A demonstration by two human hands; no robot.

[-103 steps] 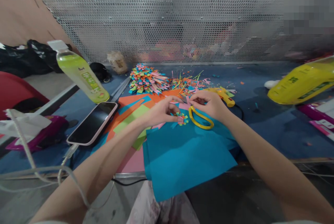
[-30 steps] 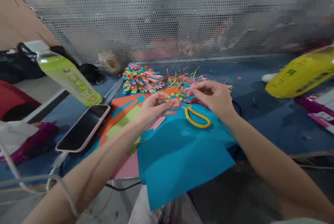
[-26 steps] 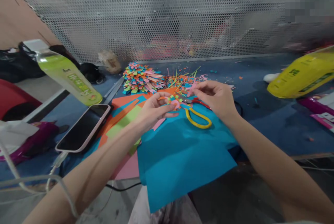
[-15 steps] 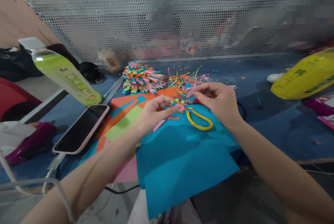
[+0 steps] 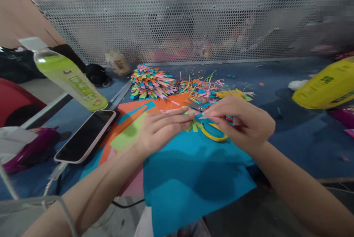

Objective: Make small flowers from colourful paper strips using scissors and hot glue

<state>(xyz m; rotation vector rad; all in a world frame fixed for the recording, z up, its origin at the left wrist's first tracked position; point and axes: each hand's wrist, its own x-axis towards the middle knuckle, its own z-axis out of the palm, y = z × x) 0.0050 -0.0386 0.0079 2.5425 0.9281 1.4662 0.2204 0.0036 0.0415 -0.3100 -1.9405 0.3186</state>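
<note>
My left hand [image 5: 164, 128] lies flat with its fingers stretched out, the fingertips over a fringed light-green paper piece [image 5: 195, 125] on the blue paper [image 5: 190, 189]. My right hand [image 5: 240, 122] is closed in a pinch, and a small pink paper piece [image 5: 201, 116] shows at its fingertips. Between and beneath the hands lie scissors [image 5: 214, 137] with yellow and red handles, partly hidden by my right hand. Orange paper [image 5: 132, 108] and a light-green sheet [image 5: 124, 137] lie left of the blue paper.
Behind the hands stands a cone of colourful fringed paper [image 5: 151, 82] beside a heap of paper scraps [image 5: 197, 86]. A phone [image 5: 87, 135] and a green drink bottle [image 5: 72, 76] are at left, a yellow bottle [image 5: 326, 86] at right. A perforated metal panel [image 5: 177, 16] closes off the back.
My left hand has gone from holding up the fringed paper piece to lying flat over it. My right hand has come lower and nearer, still pinching pink paper.
</note>
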